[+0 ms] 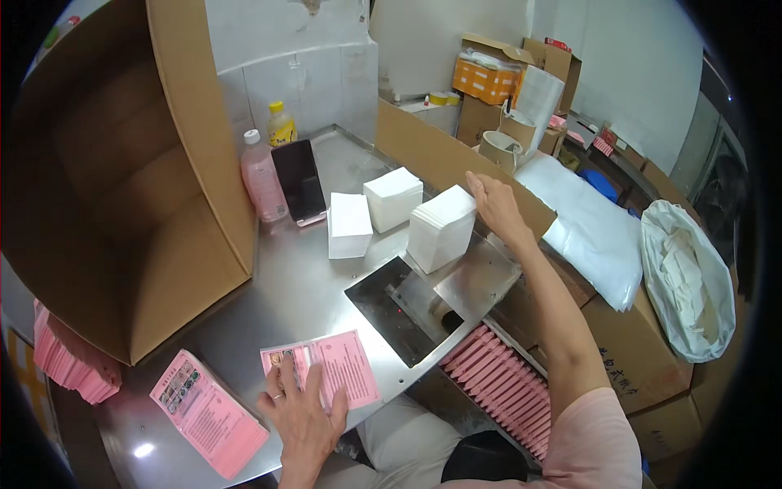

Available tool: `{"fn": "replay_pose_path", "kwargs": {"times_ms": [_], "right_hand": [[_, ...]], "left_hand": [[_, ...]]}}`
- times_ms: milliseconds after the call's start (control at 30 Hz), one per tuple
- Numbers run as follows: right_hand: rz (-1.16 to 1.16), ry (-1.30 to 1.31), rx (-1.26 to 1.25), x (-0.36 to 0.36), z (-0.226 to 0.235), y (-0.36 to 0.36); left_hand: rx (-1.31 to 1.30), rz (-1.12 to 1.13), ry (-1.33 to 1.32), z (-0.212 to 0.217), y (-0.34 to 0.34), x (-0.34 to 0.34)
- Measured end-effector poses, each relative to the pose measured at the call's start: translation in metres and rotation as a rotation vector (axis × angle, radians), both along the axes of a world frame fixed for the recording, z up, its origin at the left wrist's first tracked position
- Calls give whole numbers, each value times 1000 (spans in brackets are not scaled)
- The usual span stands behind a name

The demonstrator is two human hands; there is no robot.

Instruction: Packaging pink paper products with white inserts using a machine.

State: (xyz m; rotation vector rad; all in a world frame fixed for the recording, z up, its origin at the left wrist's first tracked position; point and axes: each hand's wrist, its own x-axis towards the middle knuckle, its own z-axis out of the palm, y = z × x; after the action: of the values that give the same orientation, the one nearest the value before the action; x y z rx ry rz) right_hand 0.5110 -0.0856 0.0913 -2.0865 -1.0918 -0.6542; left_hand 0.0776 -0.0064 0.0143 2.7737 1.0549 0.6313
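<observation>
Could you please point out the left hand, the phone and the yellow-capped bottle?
Left hand (303,413), head view: its back.
Phone (298,178), head view: dark screen.
Yellow-capped bottle (282,129), head view: yellow label.

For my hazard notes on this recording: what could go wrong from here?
The tall white stack stands close to the opening in the metal table; a bump from the nearby right hand might tip it in. The pink sheet under the left hand lies near the table's edge and could slip off.
</observation>
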Motion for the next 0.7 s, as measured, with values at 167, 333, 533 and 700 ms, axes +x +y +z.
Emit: {"fn": "replay_pose_path", "kwargs": {"times_ms": [167,333,533,700], "right_hand": [[64,400,-11,2,-5,16],[77,381,-31,-16,0,17],[120,-217,18,-58,-5,22],[11,-222,-197,-68,-31,23]], "left_hand": [[-25,-2,15,1,-1,1],[48,-43,-4,-3,2,1],[62,-31,-14,-7,3,-1],[50,43,-13,-4,1,2]]}}
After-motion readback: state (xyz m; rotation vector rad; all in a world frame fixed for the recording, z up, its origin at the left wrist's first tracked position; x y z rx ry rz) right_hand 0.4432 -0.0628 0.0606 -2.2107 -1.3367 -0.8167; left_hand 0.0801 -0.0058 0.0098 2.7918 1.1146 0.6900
